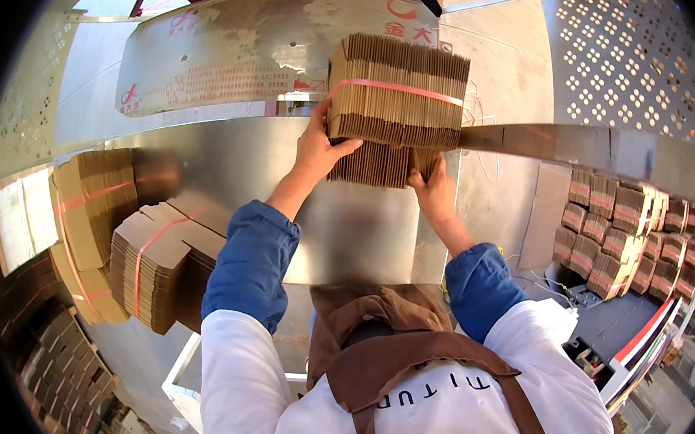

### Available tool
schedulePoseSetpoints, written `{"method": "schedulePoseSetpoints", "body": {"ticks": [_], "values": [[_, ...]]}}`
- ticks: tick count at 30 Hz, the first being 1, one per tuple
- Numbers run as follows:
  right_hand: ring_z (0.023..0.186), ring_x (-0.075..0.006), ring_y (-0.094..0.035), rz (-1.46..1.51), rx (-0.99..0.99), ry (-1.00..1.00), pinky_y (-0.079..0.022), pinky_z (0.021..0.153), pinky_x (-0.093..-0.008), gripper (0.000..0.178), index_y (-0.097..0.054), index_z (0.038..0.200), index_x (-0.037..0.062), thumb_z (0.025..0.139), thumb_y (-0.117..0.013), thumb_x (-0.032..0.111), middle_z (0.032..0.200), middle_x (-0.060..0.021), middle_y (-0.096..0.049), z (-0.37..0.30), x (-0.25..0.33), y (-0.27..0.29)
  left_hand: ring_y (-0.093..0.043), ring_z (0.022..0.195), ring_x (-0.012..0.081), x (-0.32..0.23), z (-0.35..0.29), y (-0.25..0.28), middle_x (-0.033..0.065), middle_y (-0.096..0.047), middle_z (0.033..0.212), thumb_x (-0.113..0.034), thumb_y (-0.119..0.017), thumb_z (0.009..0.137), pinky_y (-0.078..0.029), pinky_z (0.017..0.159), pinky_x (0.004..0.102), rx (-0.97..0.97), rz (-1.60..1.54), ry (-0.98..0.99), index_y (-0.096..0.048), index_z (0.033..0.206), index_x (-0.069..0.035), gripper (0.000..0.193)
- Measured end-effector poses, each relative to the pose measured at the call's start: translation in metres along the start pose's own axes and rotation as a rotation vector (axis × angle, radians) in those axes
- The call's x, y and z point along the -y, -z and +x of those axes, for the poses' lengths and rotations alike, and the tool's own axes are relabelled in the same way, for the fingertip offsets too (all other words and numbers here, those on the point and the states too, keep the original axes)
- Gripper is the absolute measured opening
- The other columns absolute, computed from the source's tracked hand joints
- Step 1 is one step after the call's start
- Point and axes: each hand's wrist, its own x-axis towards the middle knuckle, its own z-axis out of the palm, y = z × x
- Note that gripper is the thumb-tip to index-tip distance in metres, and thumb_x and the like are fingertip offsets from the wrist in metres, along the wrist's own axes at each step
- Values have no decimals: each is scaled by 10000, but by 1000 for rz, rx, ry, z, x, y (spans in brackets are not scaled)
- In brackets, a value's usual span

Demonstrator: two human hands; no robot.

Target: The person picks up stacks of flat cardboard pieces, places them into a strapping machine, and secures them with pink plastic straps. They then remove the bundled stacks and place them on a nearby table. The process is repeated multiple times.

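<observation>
A thick bundle of folded brown cardboard (401, 66) stands at the far side of the metal table, with a pink strap running around it. My left hand (315, 152) grips the bundle's left side, its thumb lying across the near face. At the lower right corner, my right hand (435, 192) holds the bundle with the thumb in front; its other fingers are partly hidden behind the cardboard. The lower part of the bundle steps back beneath the upper part, showing many pressed-together edges.
The shiny metal table (349, 233) lies under my hands. Strapped cardboard bundles (151, 257) rest at its left. A metal bar (554, 139) extends right from the bundle. Beyond the table is a printed metal panel (237, 54); perforated panels (620, 49) flank it. Several strapped bundles (618, 236) are stacked at right.
</observation>
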Motion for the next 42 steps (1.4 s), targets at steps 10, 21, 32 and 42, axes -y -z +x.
{"method": "schedulePoseSetpoints", "body": {"ticks": [10, 21, 32, 42], "values": [[891, -437, -625, -35, 237, -36, -508, 754, -474, 775, -281, 1372, -48, 840, -660, 371, 985, -278, -632, -87, -13, 11, -539, 1193, 331, 17, -120, 7, 223, -473, 1347, -212, -853, 667, -471, 964, 385, -30, -36, 78, -146, 1442, 23, 1074], [1391, -274, -304, 558, 208, 10, -281, 1107, -327, 571, -260, 1501, 189, 1008, -312, 471, 1508, -150, -320, -116, 14, 31, -411, 1297, 244, 10, -165, 49, 102, -374, 1439, -233, -921, 549, -384, 1061, 374, 213, -351, 48, -110, 1506, -76, 1264], [912, -282, -568, -268, -13, 445, -497, 771, -377, 528, -546, 1301, 156, 808, -680, 287, 1131, -118, -545, -147, 143, 105, -528, 1138, 197, 75, -143, 49, 74, -590, 1229, -554, -429, 959, -423, 971, 357, 317, -552, 634, -490, 1314, 2, 663], [1028, -271, -492, -166, -47, 636, -406, 889, -403, 521, -580, 1211, 110, 737, -727, 266, 1222, -68, -512, -137, 158, 55, -503, 1194, 220, 56, -194, 98, 111, -508, 1338, -376, -474, 990, -392, 997, 358, -125, -563, 560, -442, 1364, -68, 485]]}}
